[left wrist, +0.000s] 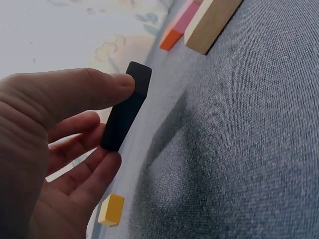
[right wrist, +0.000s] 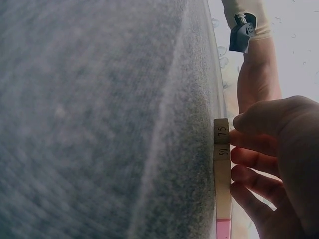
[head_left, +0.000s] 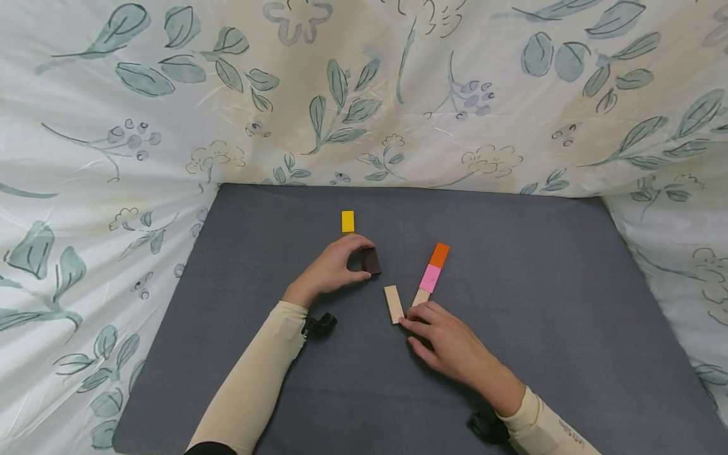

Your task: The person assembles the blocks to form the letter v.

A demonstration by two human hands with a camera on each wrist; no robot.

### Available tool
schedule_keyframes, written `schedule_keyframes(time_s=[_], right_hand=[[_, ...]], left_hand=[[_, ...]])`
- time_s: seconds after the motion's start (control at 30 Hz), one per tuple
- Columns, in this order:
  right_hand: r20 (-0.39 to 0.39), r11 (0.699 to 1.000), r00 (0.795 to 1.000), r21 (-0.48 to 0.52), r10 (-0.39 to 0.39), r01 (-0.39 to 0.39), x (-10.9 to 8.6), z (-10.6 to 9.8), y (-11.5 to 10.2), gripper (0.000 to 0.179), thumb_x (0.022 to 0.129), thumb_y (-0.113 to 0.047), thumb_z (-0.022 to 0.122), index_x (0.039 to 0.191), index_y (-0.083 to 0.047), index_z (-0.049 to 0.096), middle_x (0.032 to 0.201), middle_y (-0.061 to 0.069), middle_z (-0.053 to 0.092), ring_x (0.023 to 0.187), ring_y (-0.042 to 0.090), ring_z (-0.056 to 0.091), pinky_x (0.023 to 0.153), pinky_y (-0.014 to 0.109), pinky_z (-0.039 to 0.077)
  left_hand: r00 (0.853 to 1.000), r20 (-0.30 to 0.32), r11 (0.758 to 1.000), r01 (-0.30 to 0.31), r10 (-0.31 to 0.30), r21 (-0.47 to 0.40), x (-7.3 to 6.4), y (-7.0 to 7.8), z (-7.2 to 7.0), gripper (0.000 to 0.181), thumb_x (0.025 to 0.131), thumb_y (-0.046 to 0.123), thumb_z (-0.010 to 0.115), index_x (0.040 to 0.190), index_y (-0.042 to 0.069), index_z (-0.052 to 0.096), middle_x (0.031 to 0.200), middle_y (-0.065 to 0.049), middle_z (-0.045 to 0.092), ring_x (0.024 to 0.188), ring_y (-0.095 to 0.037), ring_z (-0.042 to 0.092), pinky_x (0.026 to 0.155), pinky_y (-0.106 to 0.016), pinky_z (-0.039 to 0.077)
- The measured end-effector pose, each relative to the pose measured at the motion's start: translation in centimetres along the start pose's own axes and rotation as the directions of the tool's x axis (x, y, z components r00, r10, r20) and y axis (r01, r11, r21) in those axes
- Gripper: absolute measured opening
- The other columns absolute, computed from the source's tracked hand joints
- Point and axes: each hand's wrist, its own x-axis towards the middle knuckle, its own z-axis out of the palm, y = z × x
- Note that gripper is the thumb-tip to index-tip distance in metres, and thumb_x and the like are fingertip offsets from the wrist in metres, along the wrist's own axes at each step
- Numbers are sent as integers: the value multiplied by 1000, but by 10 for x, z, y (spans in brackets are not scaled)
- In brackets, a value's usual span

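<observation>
My left hand (head_left: 335, 264) pinches a dark brown block (head_left: 371, 260) between thumb and fingertips. In the left wrist view that block (left wrist: 127, 107) is held above the cloth, its shadow falling beside it. My right hand (head_left: 455, 347) rests its fingertips on the near end of a light wooden block (head_left: 421, 297), partly hidden under them. That block lies end to end with a pink block (head_left: 430, 278) and an orange block (head_left: 439, 255). Just left of the right fingertips is another wooden block (head_left: 394, 304). Numbers 75 and 50 show on wooden ends (right wrist: 222, 142) in the right wrist view.
A yellow block (head_left: 348, 221) lies beyond my left hand, toward the far edge. The dark grey tabletop (head_left: 540, 303) is bordered at the back and sides by leaf-patterned white fabric (head_left: 352, 101). Dark wrist cameras (head_left: 320, 325) are strapped at both sleeves.
</observation>
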Motion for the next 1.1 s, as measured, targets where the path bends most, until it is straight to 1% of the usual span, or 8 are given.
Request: schedule_keyframes(time_s=[0.27, 0.53, 0.83, 1.1], right_hand=[[1, 1000, 1000, -4, 3, -3, 0, 0, 0, 35, 93, -15, 87, 126, -8, 82, 118, 0, 66, 110, 18, 59, 91, 39, 57], [4, 1000, 1000, -6, 12, -12, 0, 0, -1, 35, 92, -15, 88, 126, -8, 82, 118, 0, 66, 110, 18, 60, 91, 40, 58], [-1, 1000, 1000, -9, 14, -14, -1, 1, 0, 33, 93, -17, 87, 125, -9, 83, 117, 0, 66, 108, 17, 59, 88, 39, 58], [-6, 1000, 1000, -4, 13, -13, -1, 1, 0, 34, 93, -16, 87, 125, -9, 82, 117, -1, 66, 108, 17, 59, 88, 39, 58]], left_hand=[[1000, -3, 999, -28, 28, -19, 2, 0, 3, 61, 93, 17, 90, 147, 6, 63, 144, -7, 61, 127, -25, 60, 113, -45, 48], [1000, 7, 1000, -12, 12, -27, 3, 3, 4, 63, 92, 17, 91, 147, 6, 63, 143, -8, 62, 126, -25, 61, 112, -44, 49], [1000, 0, 999, -21, 21, -24, 4, 5, 9, 61, 93, 17, 90, 146, 6, 63, 141, -8, 63, 125, -25, 62, 110, -43, 50], [1000, 4, 1000, -22, 22, -17, 6, 7, 11, 60, 93, 17, 90, 146, 6, 64, 142, -8, 62, 126, -24, 60, 111, -44, 49]])
